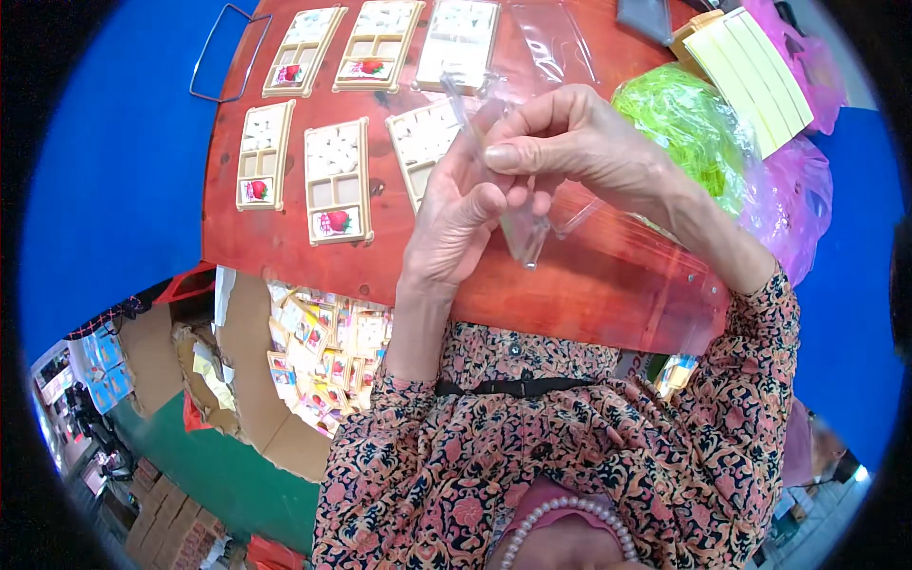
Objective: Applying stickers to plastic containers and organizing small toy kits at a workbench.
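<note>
My left hand (446, 218) and my right hand (579, 142) meet above a red table (608, 275), both closed on a thin clear plastic piece (524, 237) with folded edges. The right thumb and fingertips pinch its upper part, while the left fingers curl behind it, partly hidden. Just beyond the left hand lies a cream compartment tray (418, 138) with white pieces, partly covered by the hands. More such trays stand to the left, among them one tray (337, 195) with a strawberry-printed card in its end compartment.
Flat clear plastic (556, 43) lies at the far side. To the right are a bundle of bright green shreds (679, 133) in clear film, a yellow lined card (750, 76) and pink plastic bags (793, 204). Below the table's left edge, a cardboard box (252, 380) holds many small printed packs (328, 347).
</note>
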A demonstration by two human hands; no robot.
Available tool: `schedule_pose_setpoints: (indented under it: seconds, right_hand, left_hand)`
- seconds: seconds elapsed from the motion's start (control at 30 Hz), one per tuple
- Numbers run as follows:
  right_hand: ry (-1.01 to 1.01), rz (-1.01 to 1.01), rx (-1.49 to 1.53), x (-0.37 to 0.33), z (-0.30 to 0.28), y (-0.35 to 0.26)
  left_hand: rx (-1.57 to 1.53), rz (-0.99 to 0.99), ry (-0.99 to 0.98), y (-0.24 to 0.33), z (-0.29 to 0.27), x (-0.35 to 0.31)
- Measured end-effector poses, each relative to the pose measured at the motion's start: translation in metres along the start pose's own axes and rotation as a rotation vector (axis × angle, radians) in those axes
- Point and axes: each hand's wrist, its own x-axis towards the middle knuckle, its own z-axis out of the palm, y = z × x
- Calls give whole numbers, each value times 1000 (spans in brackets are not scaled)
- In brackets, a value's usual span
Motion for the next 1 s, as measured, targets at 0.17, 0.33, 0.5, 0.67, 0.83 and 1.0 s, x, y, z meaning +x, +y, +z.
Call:
schedule_pose_setpoints:
  seconds: [0.17,0.33,0.5,0.67,0.83,1.0]
  right_hand:
    - [-39,17,-11,-1,-3,-1]
    - [-46,101,78,0,-4,2]
    - [-46,112,86,0,-6,8]
    - [-91,124,98,0,-9,13]
    - [-77,141,132,2,-9,17]
    - [-43,172,142,0,-7,17]
  left_hand:
    - [10,-17,18,3,6,0]
    - [-135,2,-19,4,12,-3]
    - [-108,3,3,0,11,-3]
    - [-85,7,-16,-1,11,-3]
    - [-97,-10,-61,0,10,-2]
    - [-101,-25,-57,-3,6,-2]
